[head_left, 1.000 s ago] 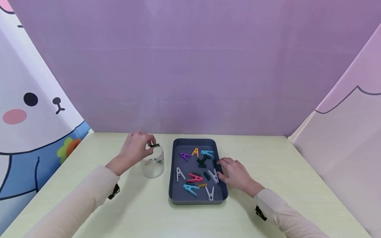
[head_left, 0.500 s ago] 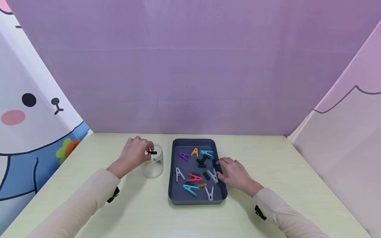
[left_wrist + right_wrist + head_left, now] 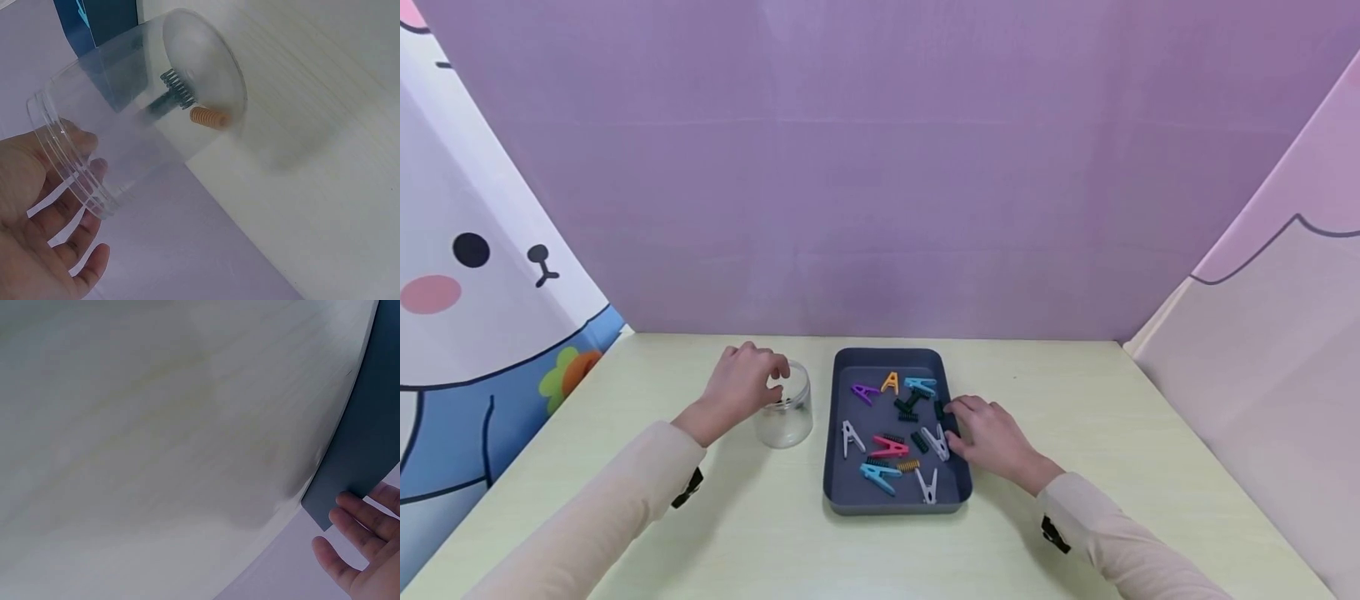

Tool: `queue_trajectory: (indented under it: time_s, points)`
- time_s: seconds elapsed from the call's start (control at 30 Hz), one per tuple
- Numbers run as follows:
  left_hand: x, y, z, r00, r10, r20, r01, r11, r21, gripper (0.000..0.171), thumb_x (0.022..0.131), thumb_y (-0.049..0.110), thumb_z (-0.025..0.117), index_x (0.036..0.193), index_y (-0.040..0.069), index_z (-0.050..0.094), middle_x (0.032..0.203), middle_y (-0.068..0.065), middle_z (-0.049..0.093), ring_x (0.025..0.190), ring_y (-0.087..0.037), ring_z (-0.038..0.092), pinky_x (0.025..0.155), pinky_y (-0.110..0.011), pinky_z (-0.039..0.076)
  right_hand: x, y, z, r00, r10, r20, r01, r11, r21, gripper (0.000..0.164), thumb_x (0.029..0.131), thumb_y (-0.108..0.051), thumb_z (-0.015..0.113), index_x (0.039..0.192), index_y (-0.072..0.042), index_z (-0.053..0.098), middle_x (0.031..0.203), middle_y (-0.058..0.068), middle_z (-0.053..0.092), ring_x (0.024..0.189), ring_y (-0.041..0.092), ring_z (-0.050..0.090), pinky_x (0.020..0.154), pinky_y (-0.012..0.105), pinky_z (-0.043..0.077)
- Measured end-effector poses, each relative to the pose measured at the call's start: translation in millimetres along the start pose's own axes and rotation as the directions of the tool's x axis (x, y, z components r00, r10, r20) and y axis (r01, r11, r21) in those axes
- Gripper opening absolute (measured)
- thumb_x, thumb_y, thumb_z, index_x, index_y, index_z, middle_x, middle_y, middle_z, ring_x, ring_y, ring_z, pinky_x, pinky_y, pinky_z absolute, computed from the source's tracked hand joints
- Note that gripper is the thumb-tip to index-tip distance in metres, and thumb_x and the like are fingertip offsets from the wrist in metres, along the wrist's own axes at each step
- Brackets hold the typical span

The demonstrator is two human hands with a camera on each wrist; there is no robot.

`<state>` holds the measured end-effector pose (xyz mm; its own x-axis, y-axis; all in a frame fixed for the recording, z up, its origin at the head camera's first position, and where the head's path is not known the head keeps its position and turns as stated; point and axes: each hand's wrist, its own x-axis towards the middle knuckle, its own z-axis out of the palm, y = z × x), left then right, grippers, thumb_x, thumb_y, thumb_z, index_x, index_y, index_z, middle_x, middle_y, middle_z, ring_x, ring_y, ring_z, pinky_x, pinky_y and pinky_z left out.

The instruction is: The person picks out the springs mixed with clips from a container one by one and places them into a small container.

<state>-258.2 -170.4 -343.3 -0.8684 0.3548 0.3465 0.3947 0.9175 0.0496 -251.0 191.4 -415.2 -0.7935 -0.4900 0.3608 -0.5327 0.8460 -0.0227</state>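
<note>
My left hand is at the mouth of a clear plastic jar, thumb and fingers apart with nothing between them. Through the jar's wall the left wrist view shows an orange spring and dark green springs near its bottom. To the right of the jar lies a dark grey tray. My right hand rests at the tray's right rim, fingers loosely bent, fingertips close to a dark spring. In the right wrist view the fingers overlap the tray's outer wall.
The tray holds several small clips, among them a red clip, a purple clip and a blue clip. Dark springs and a yellow spring lie among them. A purple backdrop closes off the table's far edge.
The dark spring that my left hand pinched over the jar was lowered to its mouth and let go. The right hand has stayed at the tray's rim.
</note>
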Motion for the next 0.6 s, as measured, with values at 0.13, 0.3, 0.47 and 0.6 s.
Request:
queue_trajectory:
  time_s: [0.13,0.3,0.47,0.6]
  points:
    - [0.7,-0.5,0.6,1.0,-0.007,0.007,0.007,1.0,-0.003,0.018,0.068,0.014,0.074,0.086,0.015,0.069,0.078,0.001,0.065,0.077,-0.025,0.054,0.073,-0.045,0.041,0.0,0.6,0.2,1.0,0.001,0.001,-0.001,1.0,0.0,0.033,0.079,-0.029,0.065,0.105,-0.009,0.063,0.108,0.005,0.063,0.102,0.021,0.058,0.078,0.039,0.049]
    - [1.9,-0.6,1.5,1.0,-0.003,-0.001,0.003,1.0,-0.013,0.019,0.069,0.014,0.073,0.087,0.015,0.069,0.078,0.002,0.064,0.078,-0.024,0.054,0.073,-0.045,0.04,0.2,1.2,0.8,1.0,-0.005,-0.003,0.005,1.0,-0.003,0.033,0.079,-0.03,0.065,0.105,-0.009,0.063,0.108,0.005,0.063,0.102,0.021,0.058,0.078,0.039,0.049]
    - [3.8,0.4,1.6,1.0,0.007,-0.02,-0.007,1.0,-0.017,0.019,0.07,0.014,0.073,0.089,0.015,0.069,0.08,0.0,0.066,0.078,-0.024,0.054,0.073,-0.045,0.041,0.4,1.3,1.4,1.0,-0.015,-0.015,0.014,1.0,-0.008,0.033,0.079,-0.03,0.065,0.104,-0.009,0.063,0.107,0.005,0.063,0.101,0.021,0.059,0.076,0.039,0.05]
    - [5.9,3.2,0.3,0.999,0.013,-0.034,-0.014,1.0,-0.019,0.019,0.07,0.014,0.073,0.089,0.015,0.069,0.08,0.002,0.065,0.077,-0.024,0.055,0.073,-0.046,0.042,0.5,1.2,1.3,1.0,-0.017,-0.019,0.017,1.0,-0.007,0.033,0.079,-0.03,0.065,0.104,-0.008,0.063,0.107,0.005,0.063,0.101,0.021,0.059,0.076,0.039,0.05]
